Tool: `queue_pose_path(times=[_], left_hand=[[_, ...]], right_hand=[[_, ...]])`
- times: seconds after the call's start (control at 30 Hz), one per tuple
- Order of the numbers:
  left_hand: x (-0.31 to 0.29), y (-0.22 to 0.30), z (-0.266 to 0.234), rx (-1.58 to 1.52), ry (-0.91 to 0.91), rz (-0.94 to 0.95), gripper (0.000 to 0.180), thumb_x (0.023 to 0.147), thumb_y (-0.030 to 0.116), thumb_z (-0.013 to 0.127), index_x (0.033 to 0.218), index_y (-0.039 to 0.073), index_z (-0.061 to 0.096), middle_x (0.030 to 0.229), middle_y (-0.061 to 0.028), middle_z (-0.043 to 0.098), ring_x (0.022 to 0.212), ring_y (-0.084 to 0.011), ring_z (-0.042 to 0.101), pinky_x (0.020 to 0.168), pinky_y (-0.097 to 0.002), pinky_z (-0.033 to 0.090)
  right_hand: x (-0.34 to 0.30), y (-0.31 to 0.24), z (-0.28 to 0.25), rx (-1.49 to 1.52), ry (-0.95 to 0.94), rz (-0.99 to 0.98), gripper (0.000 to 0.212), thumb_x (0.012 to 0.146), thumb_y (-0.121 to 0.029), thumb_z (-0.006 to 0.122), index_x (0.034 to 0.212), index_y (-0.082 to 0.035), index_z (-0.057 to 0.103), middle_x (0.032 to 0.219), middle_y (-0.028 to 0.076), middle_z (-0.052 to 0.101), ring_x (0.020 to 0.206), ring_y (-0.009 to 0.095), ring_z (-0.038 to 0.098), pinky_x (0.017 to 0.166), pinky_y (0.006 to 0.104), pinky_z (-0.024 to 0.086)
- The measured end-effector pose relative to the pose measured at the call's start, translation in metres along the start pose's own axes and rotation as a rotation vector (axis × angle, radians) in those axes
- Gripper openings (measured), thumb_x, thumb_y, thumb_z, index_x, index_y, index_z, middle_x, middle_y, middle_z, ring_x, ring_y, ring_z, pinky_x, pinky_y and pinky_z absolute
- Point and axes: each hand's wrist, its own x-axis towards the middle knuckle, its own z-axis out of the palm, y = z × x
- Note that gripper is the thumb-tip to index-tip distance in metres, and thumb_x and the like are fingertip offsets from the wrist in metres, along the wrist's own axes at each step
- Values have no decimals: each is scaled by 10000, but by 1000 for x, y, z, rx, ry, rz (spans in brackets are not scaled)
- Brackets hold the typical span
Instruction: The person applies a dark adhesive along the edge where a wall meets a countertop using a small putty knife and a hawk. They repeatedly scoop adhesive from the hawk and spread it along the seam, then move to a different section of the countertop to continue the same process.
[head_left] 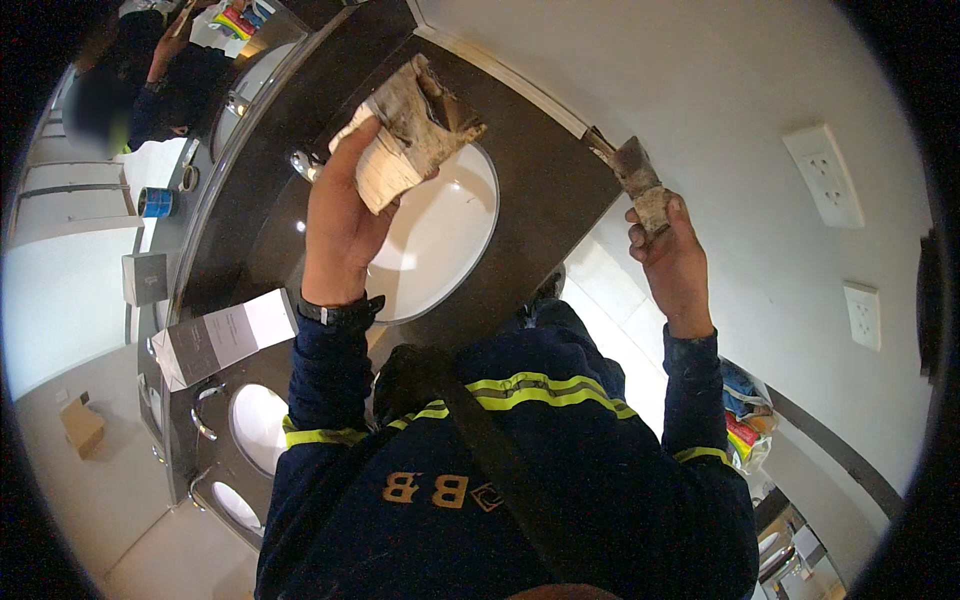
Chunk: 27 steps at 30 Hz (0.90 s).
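Note:
Raised over the sink basin (440,240), my left hand (343,225) grips a dirty block (410,135), off-white and layered on one side, with a grey-brown, torn-looking crust on the other. Its exact kind is unclear. My right hand (678,262) pinches a flat, grimy grey-brown piece (640,175). That piece's far end is at the outer end of the dark countertop (545,150), beside the wall; whether it touches is hard to tell. Thumb and fingers close around its near end.
Behind the basin stands a chrome faucet (307,165). A grey-and-white box (225,338) lies on the counter to my left, near further basins (258,425). A mirror (75,290) runs along the left. Power outlets (823,175) sit on the right wall, with colourful bags (745,425) below.

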Motion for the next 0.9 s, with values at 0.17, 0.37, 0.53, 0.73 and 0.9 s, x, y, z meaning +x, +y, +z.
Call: queue_pose_path(times=[0.17, 0.37, 0.53, 0.73, 0.9], left_hand=[[-2, -4, 1, -77, 142, -209, 358, 925, 193, 542, 1221, -2, 491, 1114, -147, 622, 1015, -263, 634, 845, -395, 556], [-11, 5, 14, -25, 100, -239, 350, 931, 162, 525, 1214, -40, 491, 1150, -165, 604, 1026, -257, 630, 883, -338, 529], [-17, 11, 42, 212, 261, 33, 338, 932, 153, 537, 1205, -42, 498, 1140, -159, 603, 1021, -237, 627, 854, -319, 522], [-27, -3, 49, 377, 230, 345, 326, 950, 187, 536, 1193, -30, 515, 1122, -123, 607, 983, -177, 615, 823, -286, 504], [-33, -8, 69, 463, 143, 509, 286, 967, 212, 525, 1129, -22, 558, 992, -61, 623, 882, -98, 579, 765, -245, 461]], right_hand=[[5, -16, 22, 15, -122, 15, 331, 975, -320, 452, 1220, -98, 460, 1059, 92, 613, 851, 149, 556, 684, 251, 410], [0, -71, 51, -956, -248, -407, 360, 932, -175, 501, 1277, -81, 467, 1156, 113, 596, 1073, 209, 567, 851, 322, 467], [-16, -78, 67, -551, -201, -296, 327, 980, -201, 431, 1240, -4, 452, 973, 129, 643, 796, 182, 630, 671, 281, 501], [-22, -38, 88, -373, -110, -218, 194, 976, -180, 447, 1105, -36, 463, 809, 114, 642, 578, 107, 532, 532, 240, 438], [-23, -34, 101, -291, -115, -243, 197, 979, -181, 449, 1091, -21, 475, 797, 103, 647, 581, 99, 540, 525, 229, 421]])
